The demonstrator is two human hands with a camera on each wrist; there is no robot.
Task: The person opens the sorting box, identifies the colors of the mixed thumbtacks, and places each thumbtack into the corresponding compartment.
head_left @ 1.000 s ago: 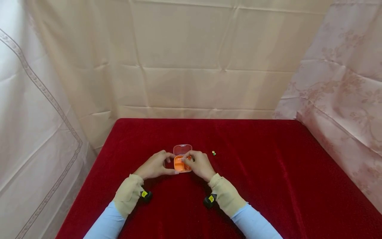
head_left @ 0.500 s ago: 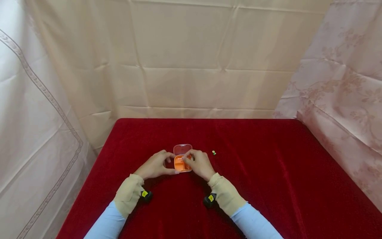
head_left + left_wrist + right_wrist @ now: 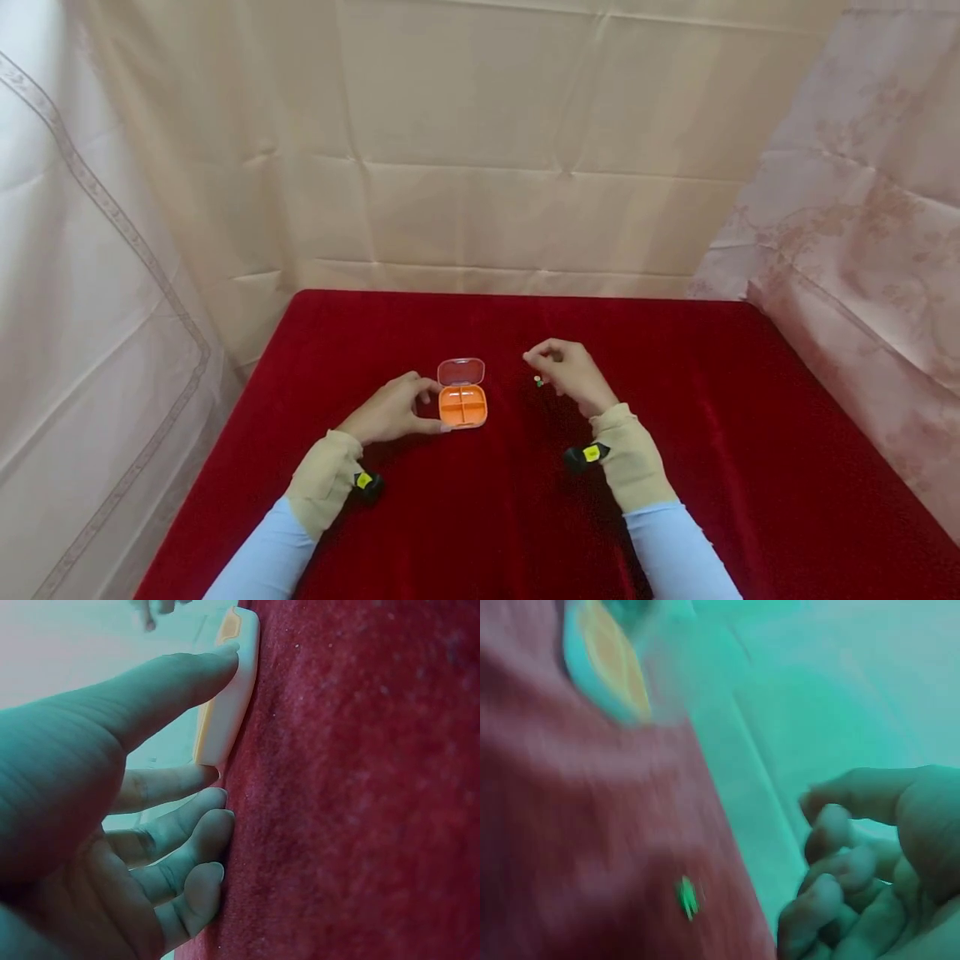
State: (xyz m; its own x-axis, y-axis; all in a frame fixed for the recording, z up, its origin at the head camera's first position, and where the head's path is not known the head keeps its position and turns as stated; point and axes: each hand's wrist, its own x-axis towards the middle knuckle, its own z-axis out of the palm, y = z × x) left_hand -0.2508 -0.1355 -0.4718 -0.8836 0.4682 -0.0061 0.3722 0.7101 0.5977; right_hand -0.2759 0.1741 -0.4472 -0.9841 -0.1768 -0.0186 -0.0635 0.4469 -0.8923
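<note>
An orange pill box with several compartments sits on the red cloth, its clear lid tipped back. My left hand pinches the box at its left side, thumb on the front wall and index finger toward the back; the left wrist view shows the thumb on the white outer wall. To the right, my right hand hovers over the table with loosely curled fingers and nothing visible in them. Small green and pale pieces lie just below its fingertips; in the right wrist view a green piece lies apart from the hand.
Red velvety cloth covers the table. A beige curtain hangs behind the far edge, with patterned curtains at the left and right.
My right hand has left the pill box and moved right, over to the small pieces. The box's compartments have come into full view. My left hand has kept its place.
</note>
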